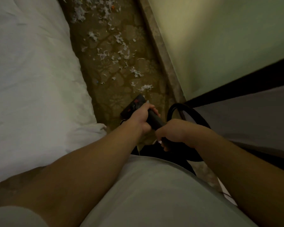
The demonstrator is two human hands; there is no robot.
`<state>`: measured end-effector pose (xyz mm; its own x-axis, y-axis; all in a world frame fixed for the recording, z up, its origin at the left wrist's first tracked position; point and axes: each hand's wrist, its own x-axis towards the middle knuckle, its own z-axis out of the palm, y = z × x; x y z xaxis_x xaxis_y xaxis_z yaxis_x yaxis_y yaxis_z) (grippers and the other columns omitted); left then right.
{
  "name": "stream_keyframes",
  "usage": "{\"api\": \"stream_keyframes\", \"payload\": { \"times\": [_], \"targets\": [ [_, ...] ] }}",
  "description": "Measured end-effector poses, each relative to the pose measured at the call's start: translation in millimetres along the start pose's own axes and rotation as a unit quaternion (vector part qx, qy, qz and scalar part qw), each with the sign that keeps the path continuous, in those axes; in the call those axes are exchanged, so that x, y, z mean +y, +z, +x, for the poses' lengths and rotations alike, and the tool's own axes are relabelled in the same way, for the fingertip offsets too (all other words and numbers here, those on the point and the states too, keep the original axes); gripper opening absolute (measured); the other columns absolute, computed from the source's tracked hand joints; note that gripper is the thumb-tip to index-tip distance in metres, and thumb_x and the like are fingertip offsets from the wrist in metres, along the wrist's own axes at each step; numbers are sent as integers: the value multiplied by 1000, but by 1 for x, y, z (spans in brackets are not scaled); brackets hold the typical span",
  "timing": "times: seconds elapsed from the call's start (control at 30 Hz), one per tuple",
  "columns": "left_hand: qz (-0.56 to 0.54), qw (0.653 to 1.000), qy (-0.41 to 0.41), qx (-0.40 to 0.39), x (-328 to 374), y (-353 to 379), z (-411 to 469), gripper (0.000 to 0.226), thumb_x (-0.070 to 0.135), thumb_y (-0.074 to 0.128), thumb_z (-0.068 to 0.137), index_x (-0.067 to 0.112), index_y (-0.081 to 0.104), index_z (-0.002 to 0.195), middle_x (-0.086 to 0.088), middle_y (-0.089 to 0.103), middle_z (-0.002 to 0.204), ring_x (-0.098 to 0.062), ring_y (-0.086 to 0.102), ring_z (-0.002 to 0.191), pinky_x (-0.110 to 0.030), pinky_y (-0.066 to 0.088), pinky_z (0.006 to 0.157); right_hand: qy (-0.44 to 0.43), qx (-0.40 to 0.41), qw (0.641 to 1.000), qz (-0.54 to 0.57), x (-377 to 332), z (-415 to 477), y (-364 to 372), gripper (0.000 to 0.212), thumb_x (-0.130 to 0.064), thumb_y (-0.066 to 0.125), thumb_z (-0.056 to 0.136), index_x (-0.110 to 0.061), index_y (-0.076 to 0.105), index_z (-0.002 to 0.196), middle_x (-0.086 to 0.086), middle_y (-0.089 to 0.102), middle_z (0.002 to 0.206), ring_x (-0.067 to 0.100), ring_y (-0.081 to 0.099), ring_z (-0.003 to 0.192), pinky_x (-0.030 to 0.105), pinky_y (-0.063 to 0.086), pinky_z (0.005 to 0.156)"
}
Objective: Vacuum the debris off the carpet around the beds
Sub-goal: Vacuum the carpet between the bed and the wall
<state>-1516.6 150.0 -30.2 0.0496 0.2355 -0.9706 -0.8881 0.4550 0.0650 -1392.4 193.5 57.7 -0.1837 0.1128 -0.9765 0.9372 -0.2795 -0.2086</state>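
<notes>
Black vacuum wand (155,119) points away, up-left, toward paper debris (120,51), both hands gripping

The bed (31,76) lies left, the wall (220,38) right, debris (121,51) on the carpet (115,95) between.

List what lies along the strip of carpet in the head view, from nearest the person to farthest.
Right hand on the wand → left hand on the wand → vacuum head → white scraps just past it → scattered scraps mid-strip → dense pile of scraps at the far end.
</notes>
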Motion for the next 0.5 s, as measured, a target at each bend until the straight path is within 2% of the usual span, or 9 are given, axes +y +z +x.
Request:
{"api": "stream_keyframes", "payload": {
  "times": [0.1, 0.2, 0.43, 0.5],
  "targets": [
    [44, 998, -24, -23, -36, 29, 5, 19, 13, 58, 94, 11, 52, 76, -3, 50, 64, -17, 50, 61, -33, 49, 64, 8, 22, 999, 29, 46, -10, -14, 19, -19, 71, 92, -1, 72, 98, 11, 74, 77, 22, 73, 62, 31, 60, 61],
    [71, 996, -42, -38, -62, 50, 7, 14, 11, 58, 93, 10, 55, 80, -3, 52, 65, -16, 51, 61, -33, 50, 62, 3, 36, 998, 48, 79, -18, -21, 14, -18, 69, 93, -5, 70, 89, 8, 71, 70, 19, 70, 56, 24, 52, 52],
    [111, 992, -39, -53, -77, 69, 9, 13, 9, 58, 92, 10, 55, 79, -3, 53, 65, -16, 52, 60, -32, 51, 58, -15, 52, 992, 110, 103, -21, -23, 15, -19, 70, 90, -4, 70, 95, 11, 73, 75, 26, 74, 67, 40, 61, 72],
    [121, 991, -33, -46, -69, 69, 10, 14, 9, 59, 93, 10, 56, 79, -4, 54, 65, -16, 53, 60, -27, 53, 53, -20, 56, 991, 124, 98, -20, -22, 18, -19, 71, 90, -3, 69, 98, 12, 74, 77, 27, 74, 68, 41, 61, 72]
  ]
}}
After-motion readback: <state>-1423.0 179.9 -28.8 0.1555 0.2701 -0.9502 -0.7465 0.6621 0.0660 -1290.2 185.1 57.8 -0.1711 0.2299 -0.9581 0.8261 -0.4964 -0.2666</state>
